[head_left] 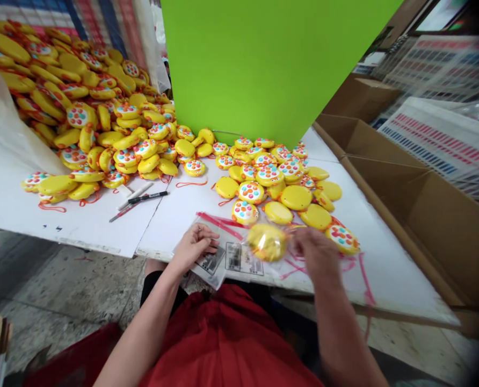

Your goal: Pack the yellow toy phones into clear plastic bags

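Observation:
My left hand (194,244) rests on a stack of clear plastic bags (227,257) with red strips and printed labels, at the near edge of the white table (388,269), fingers pinching a bag. My right hand (314,248) holds a round yellow toy (267,242), blurred and seemingly inside a clear bag, just above the stack. More yellow toys with coloured dots (269,174) lie loose right behind the bags.
A big heap of the same yellow toys (82,102) fills the left back of the table. Pens (146,197) lie on the white sheet. Open cardboard boxes (436,226) stand to the right. A green panel (263,64) stands at the back.

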Demonstrator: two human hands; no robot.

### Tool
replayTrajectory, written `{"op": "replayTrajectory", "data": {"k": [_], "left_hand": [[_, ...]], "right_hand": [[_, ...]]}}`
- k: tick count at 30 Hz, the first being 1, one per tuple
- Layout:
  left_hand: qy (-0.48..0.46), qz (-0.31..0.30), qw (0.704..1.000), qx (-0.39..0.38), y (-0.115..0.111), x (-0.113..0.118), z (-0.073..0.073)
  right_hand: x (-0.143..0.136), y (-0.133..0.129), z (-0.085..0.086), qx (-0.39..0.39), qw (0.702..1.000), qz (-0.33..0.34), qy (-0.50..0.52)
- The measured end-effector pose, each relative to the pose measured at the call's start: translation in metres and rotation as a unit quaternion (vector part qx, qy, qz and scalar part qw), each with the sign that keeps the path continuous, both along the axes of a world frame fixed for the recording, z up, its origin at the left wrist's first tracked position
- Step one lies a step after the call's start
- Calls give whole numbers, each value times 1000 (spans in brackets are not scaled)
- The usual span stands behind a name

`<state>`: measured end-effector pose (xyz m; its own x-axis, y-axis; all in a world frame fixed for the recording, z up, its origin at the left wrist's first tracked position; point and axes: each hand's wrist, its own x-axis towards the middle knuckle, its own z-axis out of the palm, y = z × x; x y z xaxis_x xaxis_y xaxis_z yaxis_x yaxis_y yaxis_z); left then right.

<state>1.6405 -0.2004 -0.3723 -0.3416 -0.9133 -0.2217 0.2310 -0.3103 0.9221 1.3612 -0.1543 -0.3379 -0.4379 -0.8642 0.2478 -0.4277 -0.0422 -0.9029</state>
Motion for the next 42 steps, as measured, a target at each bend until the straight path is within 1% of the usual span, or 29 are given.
{"op": "replayTrajectory", "data": {"k": [1,2,3,4,5,6,7,8,9,10,11,12,14,15,17,21,23,25,30,34,36,38,40,42], "left_hand": [[-18,0,1000,-20,1,-1,-1],[-47,3,998,-45,2,-3,-3],[-88,10,993,-74,3,-5,-5],[-138,18,985,-104,4,-7,-6],[-194,26,972,-132,6,-10,-7],[-251,32,954,-160,8,-13,-7],[-304,33,933,-188,11,-16,-7],[-349,28,910,-220,13,-19,-5],[-388,17,885,-256,15,-23,-4],[-425,1,856,-293,16,-27,-1],[-463,-20,824,-326,17,-31,2],[-500,-42,791,-349,17,-36,5],[-568,-80,734,-364,16,-47,10],[-595,-95,712,-360,14,-52,12],[-627,-114,686,-351,9,-61,15],[-650,-113,660,-361,-4,-72,13],[-656,-107,644,-379,-9,-74,11],[-652,-102,636,-400,-12,-73,8],[-618,-101,643,-441,-14,-67,1],[-616,-83,652,-434,-15,-63,-3],[-624,-75,650,-428,-17,-65,-5],[-626,-80,650,-423,-19,-69,-6],[-623,-92,652,-421,-21,-73,-6],[-614,-102,656,-427,-22,-75,-2]], "right_hand": [[-13,0,6,-75,992,-101,1],[-26,-1,12,-150,970,-192,-5],[-37,-2,16,-212,942,-261,-14],[-46,-3,19,-251,920,-300,-21],[-53,-3,19,-259,916,-307,-12],[-57,-4,16,-233,929,-288,19],[-58,-4,10,-187,946,-253,72],[-58,-4,1,-134,959,-210,137],[-56,-4,-10,-79,962,-164,204],[-52,-4,-22,-28,955,-123,267],[-48,-4,-34,13,943,-93,320],[-44,-4,-45,44,928,-78,362],[-37,-3,-62,86,902,-70,417],[-36,-3,-67,92,894,-69,433],[-37,-3,-69,80,887,-58,451],[-48,-4,-61,43,885,-25,463],[-54,-2,-57,32,892,-19,451],[-60,1,-56,28,904,-17,426],[-69,9,-60,7,934,-50,355],[-64,13,-57,-20,952,-92,291],[-56,13,-51,-35,960,-122,250],[-48,13,-42,-66,962,-141,224],[-41,13,-31,-96,962,-147,208],[-35,14,-20,-111,967,-145,178]]}}
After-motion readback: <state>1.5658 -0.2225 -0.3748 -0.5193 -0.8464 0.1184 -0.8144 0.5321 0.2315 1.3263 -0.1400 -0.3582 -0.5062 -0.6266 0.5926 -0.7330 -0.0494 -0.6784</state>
